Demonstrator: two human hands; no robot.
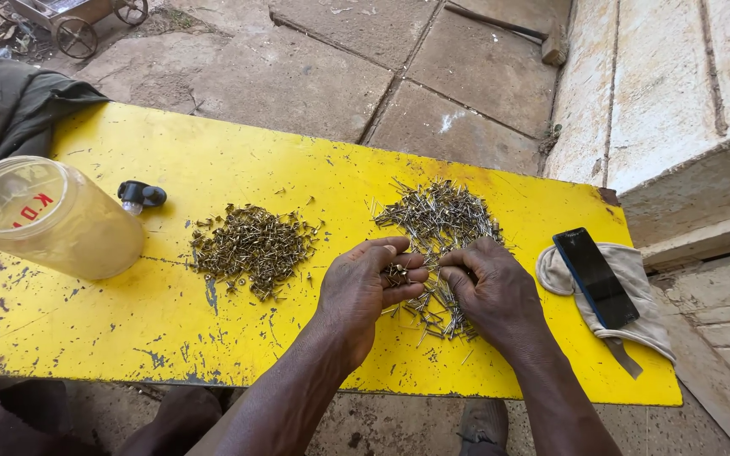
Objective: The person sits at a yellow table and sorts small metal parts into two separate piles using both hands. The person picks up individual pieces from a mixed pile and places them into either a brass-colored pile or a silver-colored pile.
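Both my hands meet over a yellow board (171, 321): left hand (363, 291) cupped, grasping short brass nails (396, 274); right hand (492, 291) pinching among long grey nails (437, 215). Sorted brass nails sit apart in a pile (251, 245), keeping kinds separate.

Scuffed, chipped yellow painted board (171, 321), dull brassy metal tacks (251, 245) at nine o'clock, shinier steel nails (437, 215), translucent plastic jar (48, 219), matt cloth (635, 279)

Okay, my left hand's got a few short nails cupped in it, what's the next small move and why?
Probably carry the left hand over to the short-nail pile and drop its nails there. They look like that pile's kind, while the right hand rests on the mixed pile, fingers down in it.
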